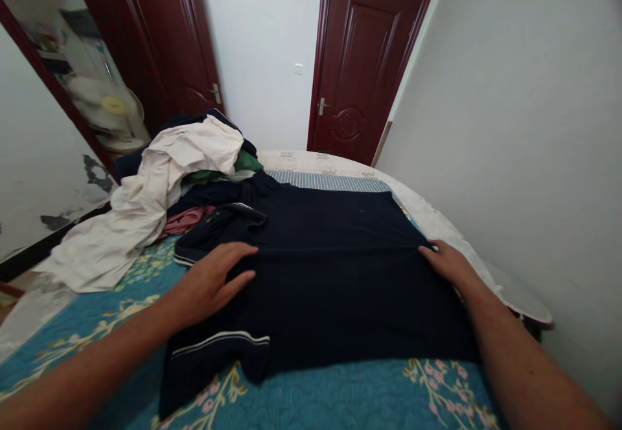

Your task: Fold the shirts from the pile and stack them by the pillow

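Shirt (340, 307) drawn flat, R of pile!

And here's the shirt — dark, on the quilt (359, 397), R of the pile (194, 145), prob. there for room to spread. L hand (211, 284), on the side nr the pile: thumb & index wide apart, tips on cloth, likely steadying it. R hand (449, 265), on the side away from the pile, pinches the hem (404, 219) — opp. ends gripped, seemingly so the crease (340, 248) betw. runs straight.
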`<move>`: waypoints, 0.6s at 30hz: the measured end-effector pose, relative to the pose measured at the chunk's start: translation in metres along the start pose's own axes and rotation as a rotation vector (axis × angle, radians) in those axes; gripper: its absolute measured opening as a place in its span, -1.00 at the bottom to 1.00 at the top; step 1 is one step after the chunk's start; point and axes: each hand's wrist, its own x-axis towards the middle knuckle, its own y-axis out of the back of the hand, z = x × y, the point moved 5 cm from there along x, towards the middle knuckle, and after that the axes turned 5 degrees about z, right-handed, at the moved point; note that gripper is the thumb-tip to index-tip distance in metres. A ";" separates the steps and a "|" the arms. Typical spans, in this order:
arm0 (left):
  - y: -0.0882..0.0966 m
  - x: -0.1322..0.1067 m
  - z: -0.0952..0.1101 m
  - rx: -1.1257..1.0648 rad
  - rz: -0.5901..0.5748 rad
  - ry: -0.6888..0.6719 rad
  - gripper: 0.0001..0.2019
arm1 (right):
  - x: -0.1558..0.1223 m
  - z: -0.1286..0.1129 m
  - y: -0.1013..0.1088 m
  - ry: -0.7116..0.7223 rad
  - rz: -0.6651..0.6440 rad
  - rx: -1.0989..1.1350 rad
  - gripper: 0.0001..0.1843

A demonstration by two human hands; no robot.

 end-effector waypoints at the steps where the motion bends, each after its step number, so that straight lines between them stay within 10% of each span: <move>1: 0.003 -0.029 0.009 0.012 -0.025 0.007 -0.54 | -0.009 0.003 0.004 0.033 -0.010 0.036 -0.39; 7: 0.019 -0.140 0.033 0.103 -0.043 -0.021 -0.47 | -0.092 0.052 0.014 0.069 0.019 0.097 -0.39; 18: 0.028 -0.148 0.033 0.043 -0.197 0.034 -0.78 | -0.147 0.088 0.020 0.128 0.206 -0.067 -0.41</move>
